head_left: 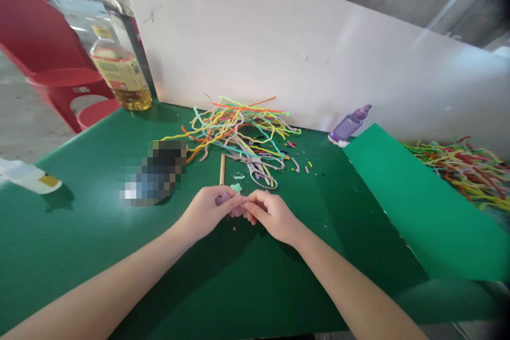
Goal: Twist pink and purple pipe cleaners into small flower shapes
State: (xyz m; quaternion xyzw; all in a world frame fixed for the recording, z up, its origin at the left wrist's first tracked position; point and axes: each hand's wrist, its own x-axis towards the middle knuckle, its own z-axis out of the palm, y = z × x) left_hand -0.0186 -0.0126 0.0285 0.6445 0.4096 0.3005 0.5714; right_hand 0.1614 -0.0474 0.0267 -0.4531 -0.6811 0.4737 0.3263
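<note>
My left hand is closed, its thumb and fingers pinching a pale purple piece that looks made of soft, fuzzy strand. The fingertips of my right hand pinch the same piece from the other side, so the two hands almost meet. Fingers hide much of its shape. Just beyond them lies a small mint-green piece. A thin wooden stick points away from my left hand. Scissors with grey handles lie past my right hand, blades toward the left.
Fuzzy coloured strands are heaped by the white partition, with cut bits around. More strands lie right, beyond a green board. A purple bottle, oil bottle, white bottle and blurred-out object surround the workspace.
</note>
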